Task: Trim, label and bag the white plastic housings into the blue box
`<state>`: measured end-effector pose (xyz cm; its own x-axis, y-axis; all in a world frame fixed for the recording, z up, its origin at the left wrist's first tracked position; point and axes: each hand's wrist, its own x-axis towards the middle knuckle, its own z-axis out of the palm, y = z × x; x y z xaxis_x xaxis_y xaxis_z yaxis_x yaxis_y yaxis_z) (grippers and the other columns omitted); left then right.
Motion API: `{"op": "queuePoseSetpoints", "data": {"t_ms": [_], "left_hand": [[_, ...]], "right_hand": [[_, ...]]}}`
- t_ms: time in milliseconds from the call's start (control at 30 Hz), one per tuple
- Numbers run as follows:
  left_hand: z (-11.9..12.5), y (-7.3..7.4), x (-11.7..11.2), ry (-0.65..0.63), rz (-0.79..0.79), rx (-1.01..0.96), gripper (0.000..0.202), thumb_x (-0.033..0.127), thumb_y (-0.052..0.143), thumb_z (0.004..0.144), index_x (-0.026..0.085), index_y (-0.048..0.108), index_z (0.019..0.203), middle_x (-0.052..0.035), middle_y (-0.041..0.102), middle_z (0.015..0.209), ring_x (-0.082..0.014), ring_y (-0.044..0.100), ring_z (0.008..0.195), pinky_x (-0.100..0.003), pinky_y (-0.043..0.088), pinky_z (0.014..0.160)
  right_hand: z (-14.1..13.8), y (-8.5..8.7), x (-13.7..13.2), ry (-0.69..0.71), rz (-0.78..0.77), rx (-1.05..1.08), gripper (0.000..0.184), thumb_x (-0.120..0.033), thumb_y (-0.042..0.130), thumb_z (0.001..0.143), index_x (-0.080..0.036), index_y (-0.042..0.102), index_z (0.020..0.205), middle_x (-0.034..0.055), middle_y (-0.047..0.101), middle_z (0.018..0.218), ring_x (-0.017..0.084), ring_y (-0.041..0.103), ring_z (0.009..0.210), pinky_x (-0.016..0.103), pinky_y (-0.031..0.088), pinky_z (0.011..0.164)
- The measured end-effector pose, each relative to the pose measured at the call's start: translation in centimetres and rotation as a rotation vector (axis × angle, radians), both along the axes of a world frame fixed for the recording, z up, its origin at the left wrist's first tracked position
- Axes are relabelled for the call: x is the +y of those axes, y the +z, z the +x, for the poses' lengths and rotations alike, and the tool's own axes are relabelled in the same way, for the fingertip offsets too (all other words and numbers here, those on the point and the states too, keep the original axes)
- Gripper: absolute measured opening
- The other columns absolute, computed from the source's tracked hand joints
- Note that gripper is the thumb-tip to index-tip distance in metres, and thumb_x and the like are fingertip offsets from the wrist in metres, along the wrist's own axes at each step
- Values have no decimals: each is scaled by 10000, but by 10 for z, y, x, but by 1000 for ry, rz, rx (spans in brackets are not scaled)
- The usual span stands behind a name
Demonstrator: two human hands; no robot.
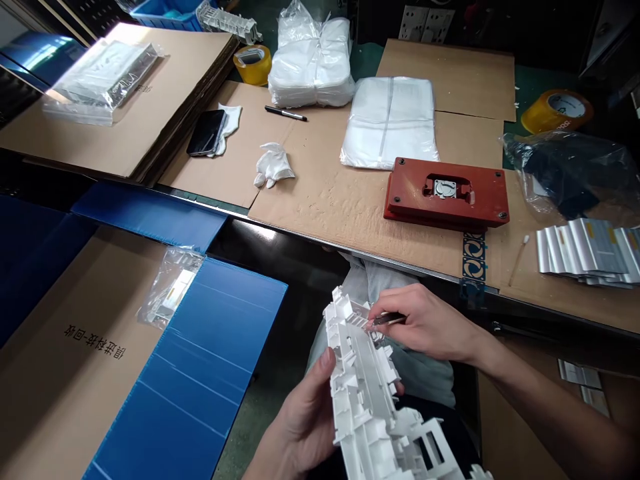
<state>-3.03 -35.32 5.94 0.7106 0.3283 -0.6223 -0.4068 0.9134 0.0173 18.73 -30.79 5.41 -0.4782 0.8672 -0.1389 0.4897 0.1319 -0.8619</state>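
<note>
My left hand (pixel 305 413) grips a long white moulded plastic part (pixel 367 393) from below, thumb along its left edge, holding it over my lap. My right hand (pixel 430 323) is closed in a pinch on a small dark metal tool (pixel 387 320), whose tip touches the upper end of the plastic part. A red metal fixture block (pixel 480 193) with a small silver insert lies on the cardboard-covered bench (pixel 325 200) just beyond my hands.
On the bench: stacks of clear plastic bags (pixel 390 120), a pen (pixel 285 113), a phone (pixel 206 132), a white glove (pixel 274 165), two yellow tape rolls (pixel 253 63), silver strips (pixel 590 250). A blue corrugated sheet (pixel 200 373) and a cardboard box (pixel 65 360) sit at left.
</note>
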Motion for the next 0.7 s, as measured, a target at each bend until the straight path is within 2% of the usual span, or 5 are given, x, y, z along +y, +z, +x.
{"op": "queuePoseSetpoints", "data": {"t_ms": [67,167,400,567,700], "left_hand": [[2,-1,3,19,6,-19,599,529,774,749,121,704,1180,-137,777,1024,-274,713,1010,-392,504,963],[6,-7,9,45,52,-104,545,453,681,794,97,689,1206,-153,749,1123,-277,709,990,-375,525,899],[12,-21,20,46,172,-292,760,481,563,755,21,558,1360,-248,607,1348,-331,682,1028,-390,577,757],[17,-16,25,-34,175,-352,843,484,636,690,-27,544,1354,-245,636,1294,-299,692,977,-356,589,752],[18,-14,26,-56,172,-324,818,473,660,696,-10,557,1348,-241,635,1306,-305,686,1006,-365,582,766]], "right_hand": [[1,-3,-2,-67,-21,82,118,-116,630,894,-165,737,883,-7,679,782,112,592,704,234,406,669],[8,-7,-10,-299,-18,178,113,-193,636,920,-180,727,855,-12,662,766,111,584,697,229,413,656],[35,-33,-43,-851,-131,440,199,-381,624,950,-218,632,837,-44,549,692,95,446,548,237,348,507],[43,-44,-60,-972,-141,451,275,-437,595,955,-212,592,798,-34,546,711,98,442,552,241,348,512],[58,-37,-62,-922,-125,70,473,-537,530,953,-202,540,619,-33,481,575,115,439,530,257,363,533]]}}
